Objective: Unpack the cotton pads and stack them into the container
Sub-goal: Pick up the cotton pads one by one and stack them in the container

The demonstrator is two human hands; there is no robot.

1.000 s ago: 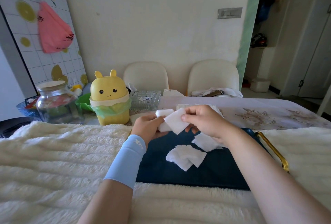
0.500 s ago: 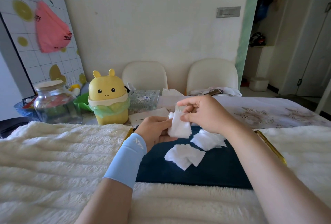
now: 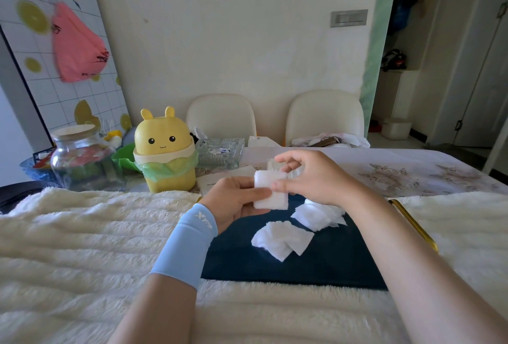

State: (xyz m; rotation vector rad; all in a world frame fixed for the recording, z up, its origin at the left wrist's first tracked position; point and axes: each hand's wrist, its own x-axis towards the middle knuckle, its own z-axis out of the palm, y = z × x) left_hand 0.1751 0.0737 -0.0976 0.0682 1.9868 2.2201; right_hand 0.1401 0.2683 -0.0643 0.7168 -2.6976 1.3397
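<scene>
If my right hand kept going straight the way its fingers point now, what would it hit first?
Probably the stack of cotton pads held in the left hand: the right hand points leftward and its fingertips already look to be touching it.

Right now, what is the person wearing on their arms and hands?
Both hands, left hand and right hand, are bare: no gloves, rings or watch visible. The left forearm carries a light blue sleeve from wrist to mid-forearm, with small white lettering near the wrist. The right arm is uncovered.

Loose pads [image 3: 283,237] clutter the tray [image 3: 275,269]; its near strip lies bare.
</scene>
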